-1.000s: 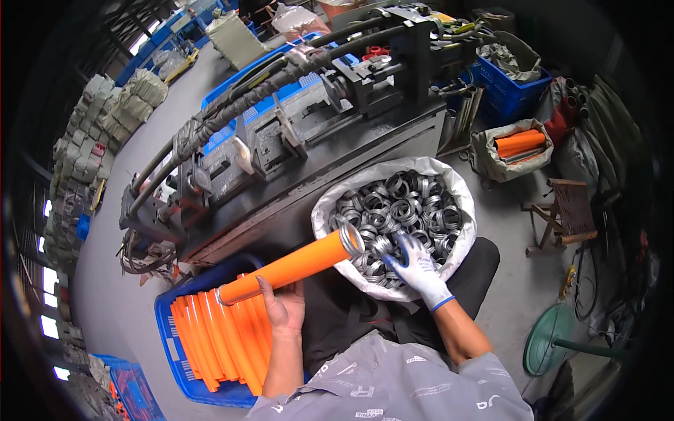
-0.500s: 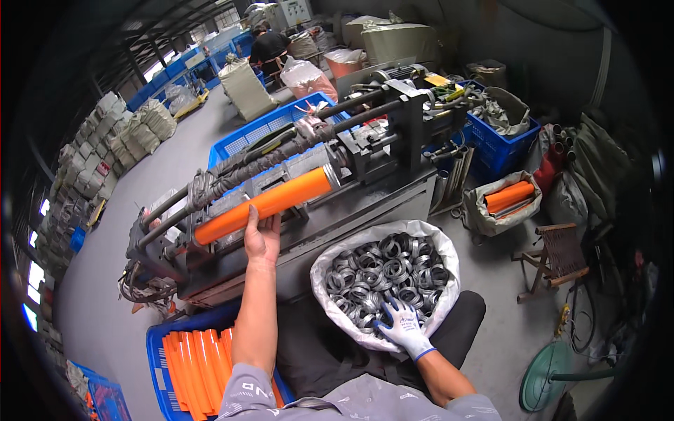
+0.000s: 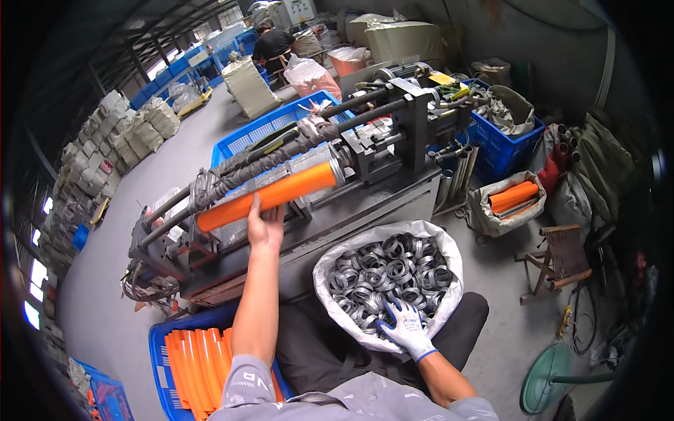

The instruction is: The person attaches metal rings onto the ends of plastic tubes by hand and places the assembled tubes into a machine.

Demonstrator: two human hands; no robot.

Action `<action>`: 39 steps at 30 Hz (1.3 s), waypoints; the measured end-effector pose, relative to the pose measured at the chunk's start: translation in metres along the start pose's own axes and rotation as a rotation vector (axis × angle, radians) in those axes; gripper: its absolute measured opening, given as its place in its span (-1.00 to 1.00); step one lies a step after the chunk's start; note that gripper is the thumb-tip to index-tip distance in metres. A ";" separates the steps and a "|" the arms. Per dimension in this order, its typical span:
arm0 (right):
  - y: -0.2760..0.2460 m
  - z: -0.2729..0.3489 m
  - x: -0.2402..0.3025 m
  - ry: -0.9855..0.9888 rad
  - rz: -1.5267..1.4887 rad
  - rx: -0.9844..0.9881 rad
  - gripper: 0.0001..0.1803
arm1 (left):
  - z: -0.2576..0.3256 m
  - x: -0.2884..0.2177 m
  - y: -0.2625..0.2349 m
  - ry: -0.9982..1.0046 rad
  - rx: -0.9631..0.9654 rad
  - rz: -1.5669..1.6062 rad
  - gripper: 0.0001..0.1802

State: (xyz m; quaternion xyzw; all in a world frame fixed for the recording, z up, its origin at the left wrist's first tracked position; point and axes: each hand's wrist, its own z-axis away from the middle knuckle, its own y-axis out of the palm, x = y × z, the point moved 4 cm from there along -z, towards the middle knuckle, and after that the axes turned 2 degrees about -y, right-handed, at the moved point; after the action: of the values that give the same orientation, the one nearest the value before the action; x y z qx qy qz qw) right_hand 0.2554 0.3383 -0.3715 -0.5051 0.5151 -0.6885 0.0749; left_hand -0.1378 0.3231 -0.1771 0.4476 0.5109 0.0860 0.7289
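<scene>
An orange tube [image 3: 281, 191] lies slantwise along the front of a dark bench machine [image 3: 379, 179], a grey metal ring [image 3: 338, 172] at its right end. My bare left hand [image 3: 265, 223] is closed around the tube's underside left of its middle, thumb on the near face. On my lap sits a white woven sack [image 3: 449, 309] full of grey metal rings [image 3: 386, 270]. My right hand [image 3: 405, 327], in a white and blue glove, rests on the rings by the sack's near edge, its fingers apart. No ring is plainly gripped there; its fingertips are partly among the rings.
More orange tubes [image 3: 200, 365] fill a blue crate [image 3: 160, 375] at my lower left. Right of the machine stand a sack with orange tubes [image 3: 516, 196], a wooden folding stool [image 3: 558, 256] and a green round base [image 3: 544, 379]. Another person [image 3: 272, 43] sits far back.
The view has shifted slightly. My left hand stays on the tube, and my right hand remains on the rings in nearly the same place.
</scene>
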 end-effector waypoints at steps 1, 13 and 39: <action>0.000 0.000 0.000 -0.012 0.005 -0.007 -0.26 | 0.022 -0.002 0.002 -0.033 0.086 0.041 -0.50; -0.002 -0.007 0.001 0.017 -0.013 0.005 -0.28 | 0.183 -0.006 -0.028 -0.136 0.273 0.268 -0.54; 0.003 -0.008 -0.003 -0.031 -0.041 -0.030 -0.39 | -0.079 0.048 -0.035 -0.069 -0.309 -0.186 -0.27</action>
State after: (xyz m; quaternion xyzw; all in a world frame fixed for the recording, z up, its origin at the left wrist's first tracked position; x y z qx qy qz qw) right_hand 0.2493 0.3435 -0.3756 -0.5271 0.5138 -0.6742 0.0611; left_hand -0.1922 0.3751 -0.2413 0.2838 0.5057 0.0801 0.8108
